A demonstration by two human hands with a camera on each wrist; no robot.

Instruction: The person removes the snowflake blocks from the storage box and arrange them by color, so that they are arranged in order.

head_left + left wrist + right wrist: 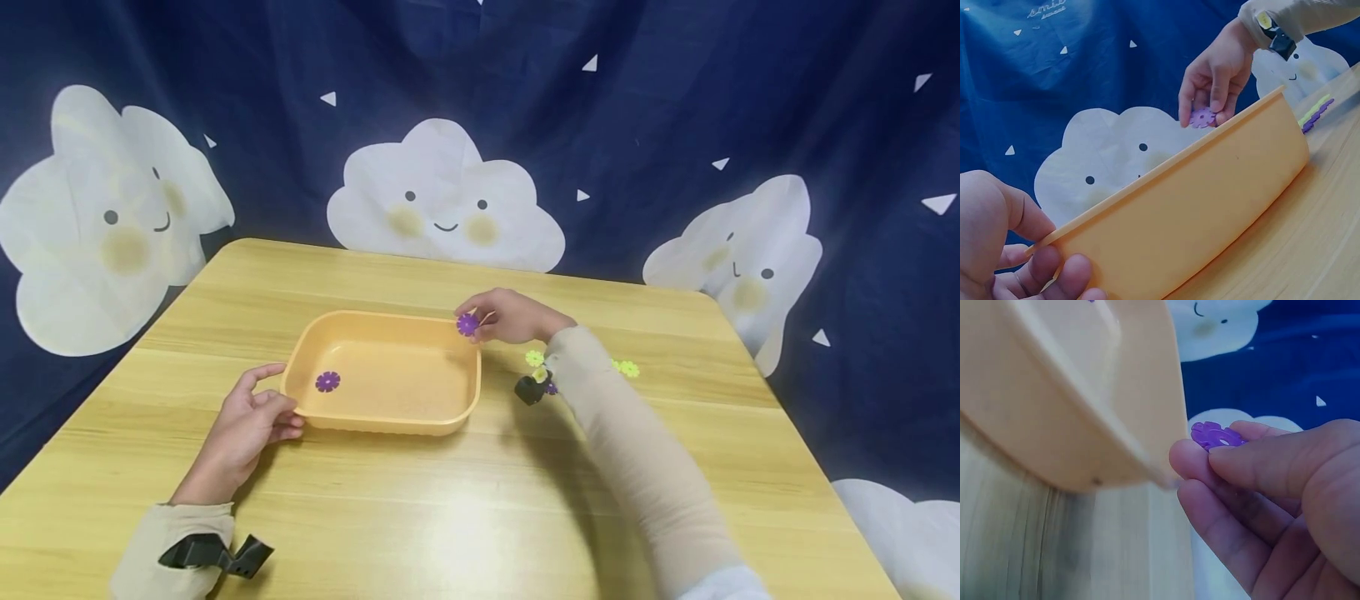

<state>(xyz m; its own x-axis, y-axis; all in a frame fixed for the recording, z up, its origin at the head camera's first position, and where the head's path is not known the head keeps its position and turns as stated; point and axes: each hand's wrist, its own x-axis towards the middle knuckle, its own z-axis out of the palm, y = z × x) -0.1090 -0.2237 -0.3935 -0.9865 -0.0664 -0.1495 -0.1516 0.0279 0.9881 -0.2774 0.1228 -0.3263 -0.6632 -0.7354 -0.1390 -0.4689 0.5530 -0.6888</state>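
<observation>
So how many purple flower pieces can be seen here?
3 at least: one purple piece lies in the tray, one is pinched by the right hand, one peeks beside the sleeve; more may be hidden.

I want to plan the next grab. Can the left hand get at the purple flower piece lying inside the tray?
Probably yes: the left hand grips the tray rim right beside that purple flower piece, and nothing covers it.

We wear long beige sleeves reaching down to both wrists, well back from the fingers. A black strap with a plastic clip circles the left cuff, and a black buckle sits at the right wrist behind the hand.
</observation>
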